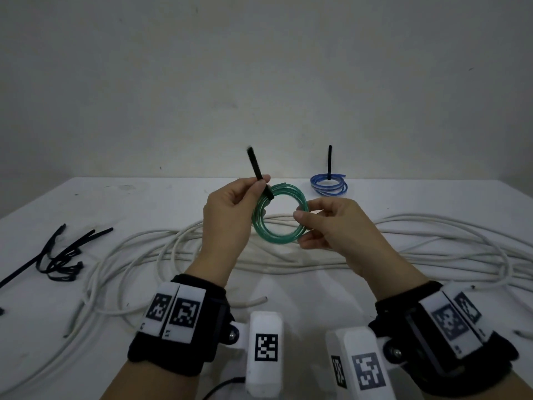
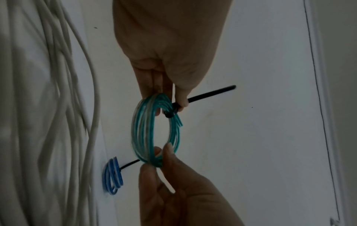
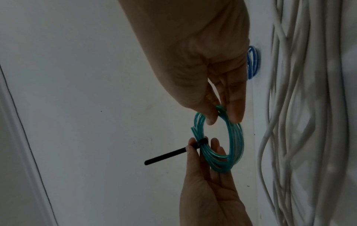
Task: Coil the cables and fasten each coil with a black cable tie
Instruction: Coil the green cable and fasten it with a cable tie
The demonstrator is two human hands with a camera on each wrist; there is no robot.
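I hold a green cable coil (image 1: 278, 219) up over the table between both hands. A black cable tie (image 1: 256, 166) is looped tight around the coil's upper left (image 2: 170, 113), and its long tail (image 2: 210, 93) sticks up and away. My left hand (image 1: 259, 184) pinches the tie between thumb and fingers right at the coil. My right hand (image 1: 302, 219) pinches the coil's right side between thumb and fingertips (image 3: 234, 113). Farther back on the table lies a blue coil (image 1: 328, 184), with its own black tie (image 1: 329, 161) standing upright.
A long white cable (image 1: 173, 255) sprawls in loose loops across the table (image 1: 115, 194), under and beside my hands. Several spare black cable ties (image 1: 60, 255) lie in a heap at the left. A bare wall rises behind the table's far edge.
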